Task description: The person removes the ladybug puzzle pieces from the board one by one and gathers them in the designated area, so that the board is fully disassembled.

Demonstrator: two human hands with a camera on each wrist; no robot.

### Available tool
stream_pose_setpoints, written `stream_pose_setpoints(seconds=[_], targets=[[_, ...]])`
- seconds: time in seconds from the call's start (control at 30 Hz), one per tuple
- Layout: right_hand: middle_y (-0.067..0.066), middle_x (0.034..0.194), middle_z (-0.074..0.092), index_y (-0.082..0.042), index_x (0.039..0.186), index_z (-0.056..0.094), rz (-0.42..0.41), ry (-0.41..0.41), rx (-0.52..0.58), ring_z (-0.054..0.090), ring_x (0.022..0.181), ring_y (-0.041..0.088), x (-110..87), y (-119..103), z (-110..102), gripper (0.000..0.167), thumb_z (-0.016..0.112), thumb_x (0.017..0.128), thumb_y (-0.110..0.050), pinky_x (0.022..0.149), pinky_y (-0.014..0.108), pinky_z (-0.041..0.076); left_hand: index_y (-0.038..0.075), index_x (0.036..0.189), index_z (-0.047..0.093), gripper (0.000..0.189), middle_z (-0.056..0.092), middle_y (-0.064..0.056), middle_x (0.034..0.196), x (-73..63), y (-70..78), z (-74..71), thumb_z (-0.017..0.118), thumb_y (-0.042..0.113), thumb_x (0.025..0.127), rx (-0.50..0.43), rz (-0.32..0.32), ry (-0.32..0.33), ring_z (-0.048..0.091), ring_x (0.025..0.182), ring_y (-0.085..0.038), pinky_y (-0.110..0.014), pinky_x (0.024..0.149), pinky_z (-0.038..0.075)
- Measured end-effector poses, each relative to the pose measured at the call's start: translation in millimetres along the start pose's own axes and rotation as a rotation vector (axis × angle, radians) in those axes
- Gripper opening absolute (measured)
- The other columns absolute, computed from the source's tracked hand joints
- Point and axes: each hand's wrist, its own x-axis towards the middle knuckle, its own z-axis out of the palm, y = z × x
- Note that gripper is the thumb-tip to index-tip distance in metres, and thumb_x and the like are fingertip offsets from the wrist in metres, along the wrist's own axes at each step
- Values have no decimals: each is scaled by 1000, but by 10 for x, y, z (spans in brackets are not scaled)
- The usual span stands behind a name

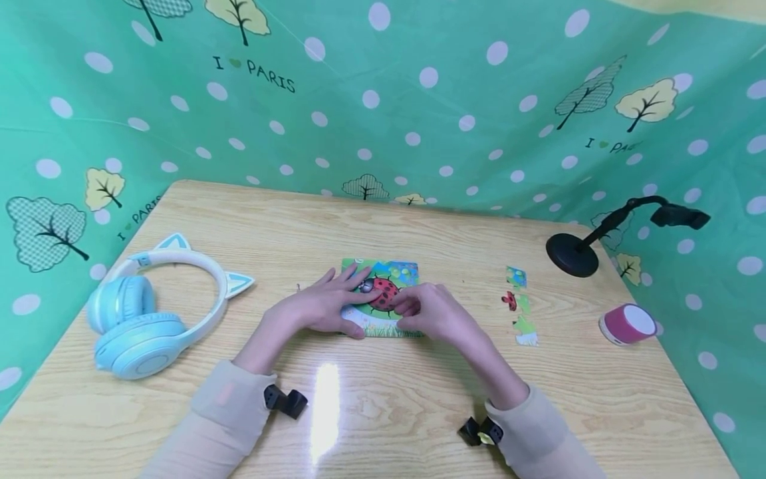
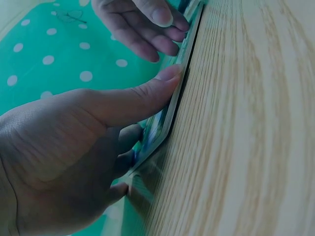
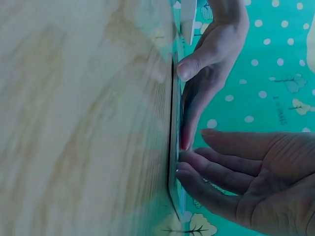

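A flat jigsaw puzzle with a ladybug picture (image 1: 383, 327) lies on the table in front of me. My left hand (image 1: 326, 303) rests on its left part, fingers spread across the picture and thumb at the near edge. On the right side of the picture, fingertips of my right hand (image 1: 427, 309) touch the surface with the fingers bent. The right wrist view shows the right thumb (image 3: 231, 140) apart from those fingers, with no piece visible between them. Loose jigsaw pieces (image 1: 526, 327) lie in a column to the right of the puzzle.
Blue-and-white cat-ear headphones (image 1: 146, 332) lie on the left of the wooden table (image 1: 383, 412). On the right stand a black stand with an angled arm (image 1: 577, 256) and a small pink cylinder with a white top (image 1: 625, 324). A green dotted cloth (image 1: 419, 133) hangs behind.
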Motion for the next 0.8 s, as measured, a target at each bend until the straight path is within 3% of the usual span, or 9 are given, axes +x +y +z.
stream_pose_setpoints(seconds=[0.2,0.8], targets=[[4,101,80,-7,114,78,9,8,9,74,92,13,-33,-36,0,30,83,85,-8,81,31,62,32,160,36,80,-3,-2,176,-2,14,-8,73,51,91,8,-9,-1,-10,163,-31,-58,132,-2],[3,95,70,-9,110,71,-32,14,8,61,88,14,22,-4,95,29,82,84,-3,79,28,54,32,160,36,79,-2,-1,176,-7,21,-4,73,50,92,-3,-25,-5,-10,163,-30,-58,132,-1]])
